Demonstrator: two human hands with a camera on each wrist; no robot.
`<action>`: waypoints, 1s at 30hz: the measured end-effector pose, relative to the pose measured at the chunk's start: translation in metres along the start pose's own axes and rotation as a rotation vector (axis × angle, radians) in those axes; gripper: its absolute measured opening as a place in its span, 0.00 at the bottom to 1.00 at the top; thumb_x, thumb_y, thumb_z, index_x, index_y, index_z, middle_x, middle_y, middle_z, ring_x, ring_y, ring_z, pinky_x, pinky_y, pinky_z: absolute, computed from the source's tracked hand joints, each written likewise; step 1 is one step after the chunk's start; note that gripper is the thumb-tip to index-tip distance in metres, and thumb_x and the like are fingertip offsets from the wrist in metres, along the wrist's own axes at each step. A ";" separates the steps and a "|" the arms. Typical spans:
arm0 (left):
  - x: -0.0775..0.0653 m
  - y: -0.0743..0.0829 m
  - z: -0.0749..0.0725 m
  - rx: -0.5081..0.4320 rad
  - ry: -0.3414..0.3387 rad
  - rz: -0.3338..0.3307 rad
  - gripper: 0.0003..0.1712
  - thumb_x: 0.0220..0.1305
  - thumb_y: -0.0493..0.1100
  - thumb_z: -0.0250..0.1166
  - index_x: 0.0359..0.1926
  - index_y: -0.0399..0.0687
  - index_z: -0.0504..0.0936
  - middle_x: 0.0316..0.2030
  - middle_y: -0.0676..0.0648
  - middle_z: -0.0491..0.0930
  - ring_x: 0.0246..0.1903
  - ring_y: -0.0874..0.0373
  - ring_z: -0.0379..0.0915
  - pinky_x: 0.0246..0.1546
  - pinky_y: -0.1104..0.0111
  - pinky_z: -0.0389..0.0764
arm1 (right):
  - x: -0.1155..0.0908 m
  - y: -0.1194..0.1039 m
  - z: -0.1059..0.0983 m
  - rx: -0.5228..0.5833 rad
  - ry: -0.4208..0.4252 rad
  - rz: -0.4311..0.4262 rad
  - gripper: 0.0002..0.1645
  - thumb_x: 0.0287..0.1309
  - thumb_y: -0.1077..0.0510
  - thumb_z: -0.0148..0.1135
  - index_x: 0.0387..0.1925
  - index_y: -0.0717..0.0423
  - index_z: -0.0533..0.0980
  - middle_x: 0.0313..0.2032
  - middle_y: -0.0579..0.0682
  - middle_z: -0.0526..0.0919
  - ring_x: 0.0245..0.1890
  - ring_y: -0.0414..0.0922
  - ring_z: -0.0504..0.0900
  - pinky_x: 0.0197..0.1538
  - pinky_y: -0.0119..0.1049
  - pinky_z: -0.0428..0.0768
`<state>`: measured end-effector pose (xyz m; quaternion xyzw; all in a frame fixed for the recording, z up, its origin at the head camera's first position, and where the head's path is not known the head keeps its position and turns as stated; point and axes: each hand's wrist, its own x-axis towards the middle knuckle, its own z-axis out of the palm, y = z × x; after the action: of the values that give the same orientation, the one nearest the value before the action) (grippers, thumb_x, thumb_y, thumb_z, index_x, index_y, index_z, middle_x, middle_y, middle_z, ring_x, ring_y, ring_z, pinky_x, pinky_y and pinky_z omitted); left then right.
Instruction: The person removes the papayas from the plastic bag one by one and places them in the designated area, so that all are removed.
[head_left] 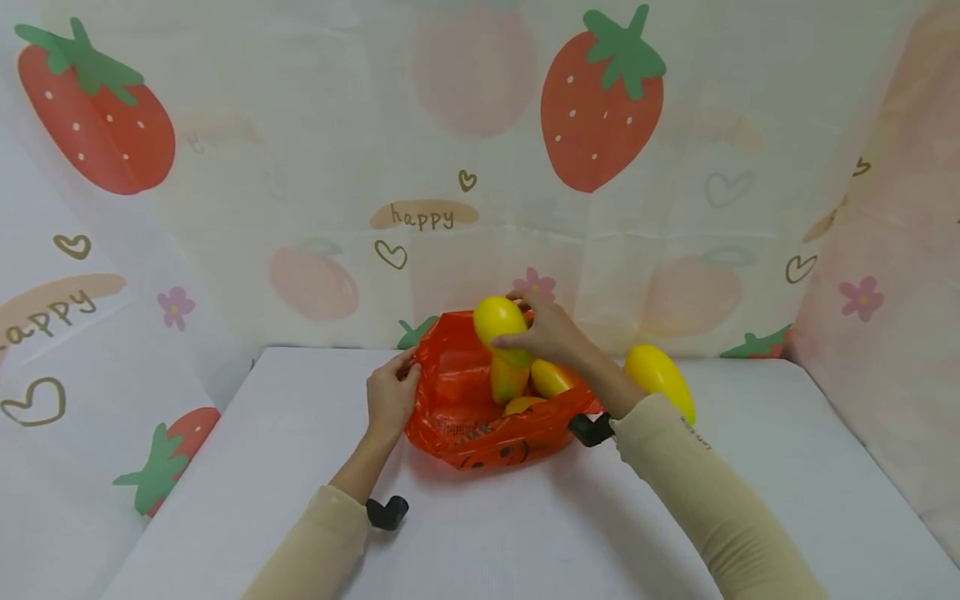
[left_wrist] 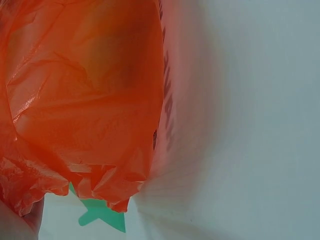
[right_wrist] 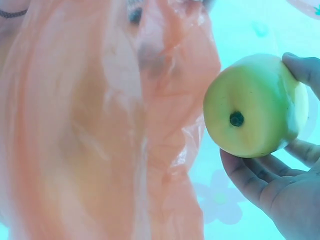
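In the head view, my left hand [head_left: 390,400] pinches the left rim of a red plastic bag [head_left: 453,375], whose mouth gapes upward. Above that mouth, my right hand [head_left: 551,329] grips a yellow mango [head_left: 498,318]. The right wrist view shows this mango [right_wrist: 250,110] from its dark stem end, thumb on one side and fingers on the other. Inside the bag are a yellow-green mango [head_left: 508,383] just under the held one, a yellow mango [head_left: 551,378] to the right, and part of another mango [head_left: 523,405] lower down. Only a little of my left hand [left_wrist: 17,222] shows in the left wrist view.
Another yellow mango [head_left: 662,379] lies on the white table [head_left: 315,450], right of the bag and partly behind my right forearm. A backdrop [head_left: 330,158] printed with strawberries and hearts rises along the table's back and sides.
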<state>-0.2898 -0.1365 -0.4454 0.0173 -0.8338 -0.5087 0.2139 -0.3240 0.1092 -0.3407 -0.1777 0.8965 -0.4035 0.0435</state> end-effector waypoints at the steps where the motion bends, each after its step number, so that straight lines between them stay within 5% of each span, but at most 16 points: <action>1: 0.000 0.000 0.000 0.001 -0.001 0.001 0.18 0.67 0.36 0.58 0.56 0.36 0.80 0.44 0.35 0.85 0.41 0.45 0.83 0.47 0.55 0.85 | 0.000 0.000 -0.001 0.006 0.001 0.005 0.45 0.51 0.47 0.72 0.67 0.50 0.61 0.63 0.57 0.70 0.55 0.55 0.75 0.58 0.50 0.80; 30: 0.001 0.001 0.004 -0.009 0.002 0.008 0.18 0.67 0.36 0.58 0.55 0.36 0.81 0.43 0.36 0.85 0.39 0.46 0.82 0.45 0.55 0.85 | -0.012 0.015 -0.041 0.010 0.061 0.013 0.43 0.53 0.47 0.70 0.67 0.52 0.62 0.61 0.58 0.72 0.56 0.55 0.74 0.54 0.50 0.82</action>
<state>-0.2920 -0.1331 -0.4459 0.0137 -0.8313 -0.5116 0.2168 -0.3262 0.1517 -0.3255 -0.1590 0.8965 -0.4131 0.0197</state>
